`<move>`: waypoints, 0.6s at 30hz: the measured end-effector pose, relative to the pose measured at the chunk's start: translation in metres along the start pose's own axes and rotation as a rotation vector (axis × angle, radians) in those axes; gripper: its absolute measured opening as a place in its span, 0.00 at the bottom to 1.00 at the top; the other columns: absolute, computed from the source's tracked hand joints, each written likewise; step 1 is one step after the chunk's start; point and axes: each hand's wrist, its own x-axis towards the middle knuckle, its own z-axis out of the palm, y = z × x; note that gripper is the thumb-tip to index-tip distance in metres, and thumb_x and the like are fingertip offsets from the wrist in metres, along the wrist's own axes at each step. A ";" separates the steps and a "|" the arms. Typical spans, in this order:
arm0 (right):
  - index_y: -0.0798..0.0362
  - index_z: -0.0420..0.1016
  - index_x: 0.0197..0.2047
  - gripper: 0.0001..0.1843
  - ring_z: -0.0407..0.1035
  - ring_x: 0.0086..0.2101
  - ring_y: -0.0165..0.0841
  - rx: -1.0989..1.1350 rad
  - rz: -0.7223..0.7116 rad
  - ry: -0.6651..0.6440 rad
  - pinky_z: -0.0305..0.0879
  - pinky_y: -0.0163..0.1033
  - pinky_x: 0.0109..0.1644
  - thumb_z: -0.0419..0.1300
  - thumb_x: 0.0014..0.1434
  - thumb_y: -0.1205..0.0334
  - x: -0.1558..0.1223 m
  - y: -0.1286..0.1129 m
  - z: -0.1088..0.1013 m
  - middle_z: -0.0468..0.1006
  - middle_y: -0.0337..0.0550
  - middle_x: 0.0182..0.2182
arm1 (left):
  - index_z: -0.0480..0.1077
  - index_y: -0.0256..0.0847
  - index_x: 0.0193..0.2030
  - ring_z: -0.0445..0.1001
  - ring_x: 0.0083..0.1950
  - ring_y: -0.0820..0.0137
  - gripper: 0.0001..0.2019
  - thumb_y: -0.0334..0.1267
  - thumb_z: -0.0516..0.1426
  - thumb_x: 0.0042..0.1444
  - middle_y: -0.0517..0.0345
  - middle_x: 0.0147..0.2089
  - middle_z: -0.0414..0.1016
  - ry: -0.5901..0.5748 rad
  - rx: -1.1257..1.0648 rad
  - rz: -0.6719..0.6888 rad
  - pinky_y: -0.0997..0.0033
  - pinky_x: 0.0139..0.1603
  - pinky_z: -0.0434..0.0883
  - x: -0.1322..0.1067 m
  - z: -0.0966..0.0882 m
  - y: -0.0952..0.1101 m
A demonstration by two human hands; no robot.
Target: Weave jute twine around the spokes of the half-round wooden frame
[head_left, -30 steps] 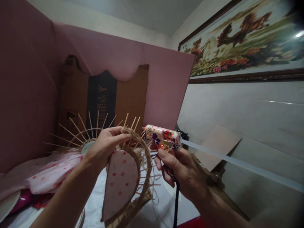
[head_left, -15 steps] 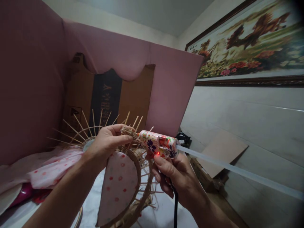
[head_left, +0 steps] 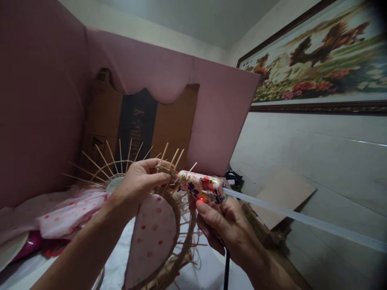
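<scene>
Glue gun's tip meets a twine band pinched in the left hand

At the centre of the frame, the left hand [head_left: 142, 175] pinches a braided twine band [head_left: 167, 168] between thumb and fingers, with pale sticks [head_left: 176, 158] poking up behind it. Just to the right, the right hand [head_left: 225, 223] is closed around the lower part of a glue gun [head_left: 204, 187] wrapped in flowered film, its thumb lying beside a small red light [head_left: 201, 199]. The orange tip [head_left: 177, 175] points left and appears to touch the band's end, though the exact contact is too small to tell. A long translucent glue stick [head_left: 302, 217] runs from the back of the gun to the right edge, and a black cord [head_left: 226, 270] drops to the bottom edge.

Below the hands, at lower centre, stands a wicker piece [head_left: 190, 237] with a rounded panel [head_left: 152, 239] in pale cloth with red dots. Left of centre, behind the left wrist, another wicker round [head_left: 115, 184] fans out thin sticks. Dotted pink cloth [head_left: 69, 213] lies bunched at lower left. Behind it all rise a pink panel [head_left: 217, 108] and brown cardboard [head_left: 175, 121]; a framed picture [head_left: 320, 60] of horses hangs at upper right
</scene>
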 end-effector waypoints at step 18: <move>0.54 0.60 0.21 0.24 0.47 0.12 0.17 0.068 -0.028 0.009 0.41 0.26 0.12 0.58 0.57 0.46 0.005 0.001 0.003 0.58 0.30 0.14 | 0.76 0.36 0.32 0.73 0.27 0.74 0.09 0.30 0.65 0.40 0.58 0.27 0.78 -0.027 0.030 0.008 0.78 0.29 0.68 0.001 0.000 -0.002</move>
